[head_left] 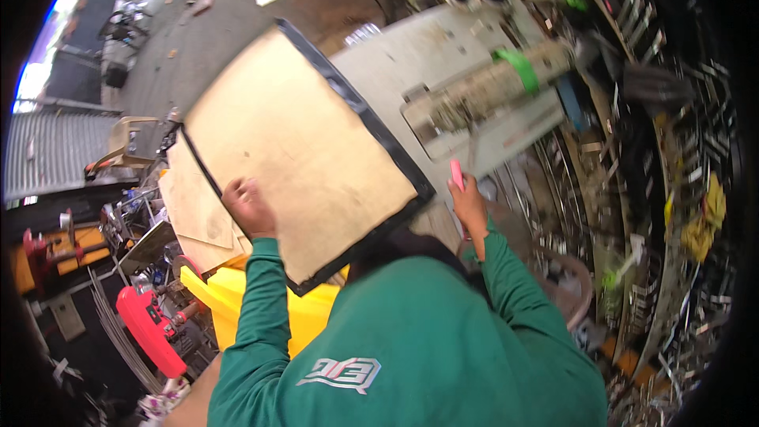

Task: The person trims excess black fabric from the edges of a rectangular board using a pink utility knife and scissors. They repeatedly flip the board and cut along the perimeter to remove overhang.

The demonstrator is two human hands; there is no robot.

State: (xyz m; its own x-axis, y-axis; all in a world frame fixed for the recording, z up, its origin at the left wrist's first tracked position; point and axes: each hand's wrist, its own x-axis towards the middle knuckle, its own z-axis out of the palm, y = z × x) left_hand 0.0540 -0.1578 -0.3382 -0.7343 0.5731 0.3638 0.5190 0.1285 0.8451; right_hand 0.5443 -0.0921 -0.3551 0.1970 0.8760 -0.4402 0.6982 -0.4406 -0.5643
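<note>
A flat tan panel (292, 126), its edges wrapped in black sheet material (348, 91), lies tilted in front of me and reaches onto the grey tabletop. My left hand (251, 209) is at the panel's left edge, its fingers curled at the border and slightly blurred. To the right of the panel, my right hand (470, 207) is closed around a pink-handled tool (456, 175). The handle points up, away from me; the tool's working end does not show clearly.
On the grey table (387, 59) lies a long, dusty tool body with green tape (518, 71). Racks of metal parts (632, 269) line the right. A yellow plastic piece (229, 304), loose tan sheets (194, 198) and a red machine (150, 332) are at my left.
</note>
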